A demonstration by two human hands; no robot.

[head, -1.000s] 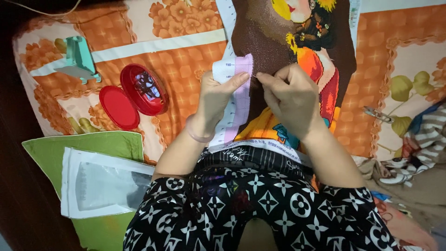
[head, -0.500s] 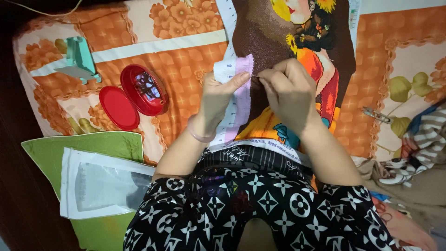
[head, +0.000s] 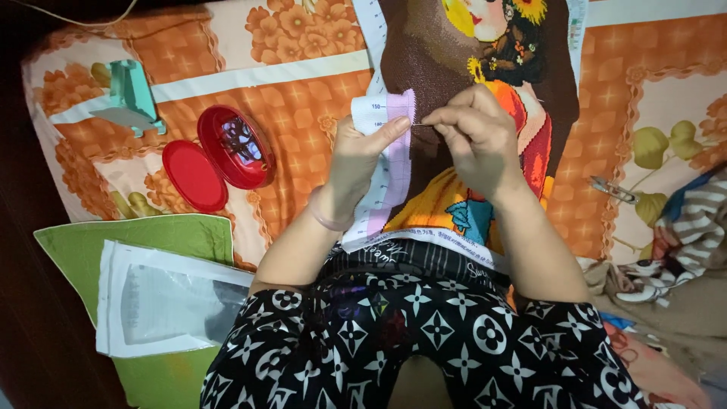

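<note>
**Both hands at the edge of the embroidery**

Closest to me is my lap, covered by my black dress (head: 424,341) with its white flower pattern. Off to my left lies a green cloth (head: 136,242) with a folded sheet of paper (head: 163,299) resting on top of it.

Past my lap, the embroidery cloth (head: 454,212) runs from my waist away from me over the bed. My left hand (head: 363,155) grips its pale gridded border (head: 390,144), thumb on top and fingers underneath, pinched shut on the fabric where the edge folds over. There is a thin band around that wrist. My right hand (head: 473,132) sits just beside it, touching the dark brown part of the picture, with my fingertips (head: 435,117) pressed together. They seem to nip something very fine, but it is too small for me to make out.

The stitched picture shows a figure in an orange and yellow dress, its upper part reaching beyond my hands.

Further to my left on the orange flowered bedsheet (head: 288,83) sits a round red case (head: 236,148), open, with its lid (head: 194,176) lying just beside it. Beyond that is a small teal stand (head: 130,97). On my right, a small metal clip (head: 612,189) lies on the sheet, near a heap of striped fabric (head: 697,220).
</note>
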